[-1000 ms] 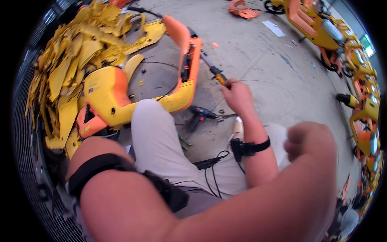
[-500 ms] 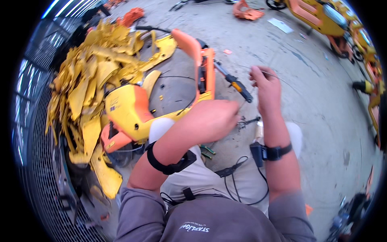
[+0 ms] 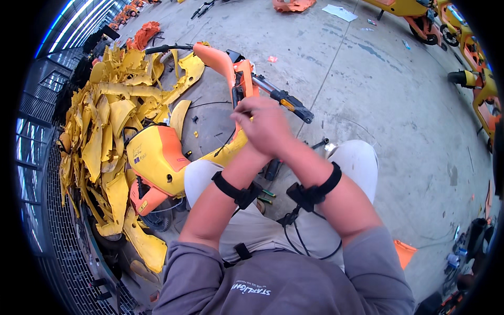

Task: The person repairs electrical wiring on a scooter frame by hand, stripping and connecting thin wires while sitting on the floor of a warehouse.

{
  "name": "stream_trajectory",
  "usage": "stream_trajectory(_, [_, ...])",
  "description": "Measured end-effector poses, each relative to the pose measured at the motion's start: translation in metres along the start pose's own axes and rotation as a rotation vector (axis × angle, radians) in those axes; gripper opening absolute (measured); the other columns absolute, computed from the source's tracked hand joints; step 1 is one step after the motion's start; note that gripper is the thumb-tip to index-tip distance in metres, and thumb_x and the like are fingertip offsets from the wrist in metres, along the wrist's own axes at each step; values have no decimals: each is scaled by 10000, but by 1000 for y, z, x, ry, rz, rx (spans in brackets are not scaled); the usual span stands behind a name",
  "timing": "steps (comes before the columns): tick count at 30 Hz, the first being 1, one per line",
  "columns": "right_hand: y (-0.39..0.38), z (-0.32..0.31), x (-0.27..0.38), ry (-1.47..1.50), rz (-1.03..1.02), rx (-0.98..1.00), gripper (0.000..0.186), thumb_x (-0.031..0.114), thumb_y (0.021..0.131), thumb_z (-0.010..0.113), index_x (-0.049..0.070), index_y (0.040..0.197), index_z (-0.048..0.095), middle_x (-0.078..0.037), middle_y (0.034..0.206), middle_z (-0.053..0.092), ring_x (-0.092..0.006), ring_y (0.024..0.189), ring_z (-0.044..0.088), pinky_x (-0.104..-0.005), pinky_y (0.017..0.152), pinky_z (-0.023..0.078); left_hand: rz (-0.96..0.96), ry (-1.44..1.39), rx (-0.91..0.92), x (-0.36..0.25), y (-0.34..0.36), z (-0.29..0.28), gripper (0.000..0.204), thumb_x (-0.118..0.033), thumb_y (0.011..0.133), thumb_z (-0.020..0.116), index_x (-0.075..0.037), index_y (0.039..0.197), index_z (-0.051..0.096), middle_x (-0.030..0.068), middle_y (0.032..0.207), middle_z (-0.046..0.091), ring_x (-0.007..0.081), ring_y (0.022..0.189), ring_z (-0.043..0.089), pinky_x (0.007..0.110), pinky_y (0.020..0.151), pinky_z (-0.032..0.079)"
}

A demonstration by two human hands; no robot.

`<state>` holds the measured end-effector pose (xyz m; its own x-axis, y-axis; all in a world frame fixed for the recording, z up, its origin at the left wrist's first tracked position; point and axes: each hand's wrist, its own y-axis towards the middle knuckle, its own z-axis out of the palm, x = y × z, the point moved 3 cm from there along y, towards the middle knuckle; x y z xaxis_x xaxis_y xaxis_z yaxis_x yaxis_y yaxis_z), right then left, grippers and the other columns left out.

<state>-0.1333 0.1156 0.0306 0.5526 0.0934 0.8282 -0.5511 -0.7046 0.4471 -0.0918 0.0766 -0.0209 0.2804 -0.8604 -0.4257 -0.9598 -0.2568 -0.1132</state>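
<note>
My right hand [image 3: 269, 125] is bent inward over the scooter frame, fingers curled and pinched together at their tips. Whatever those fingers hold is too small or blurred to make out. Beneath it, my left hand [image 3: 254, 153] is mostly covered; only its wrist side shows, and its fingers are hidden. In front of my knees lies a partly stripped yellow and orange scooter [image 3: 152, 152] on its side. Just beyond my hands are its orange upright part [image 3: 216, 59] and a grey tube with a black and yellow end [image 3: 287, 103].
A large heap of yellow plastic panels [image 3: 107, 126] rises at the left. Green-handled pliers [image 3: 269, 194] lie between my legs, near a black cable [image 3: 299, 239]. More yellow scooters [image 3: 475, 89] stand at the right. An orange panel [image 3: 294, 5] and white paper [image 3: 339, 12] lie farther off.
My hands were apart, with a thin wire-like strand by the right one. The right hand has swung left and now overlaps the left hand. The view has shifted too.
</note>
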Motion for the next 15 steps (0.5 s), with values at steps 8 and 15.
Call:
stream_trajectory(8, [18,-11,-43,-76,1,-337,126,196,748,641,74,729,664,-164,719,624,-364,726,614,-435,661,491,157,45,31,9,9,4,394,-179,870,565,-43,1237,526,158,1249,575,236,1167,529,354,932,438])
stream_trajectory(15, [6,-1,-24,-67,-119,-204,96,132,722,663,56,746,610,-133,792,591,-318,797,580,-431,705,439,83,-211,24,2,13,16,221,-143,843,582,-14,1021,605,159,965,627,287,928,601,376,787,474])
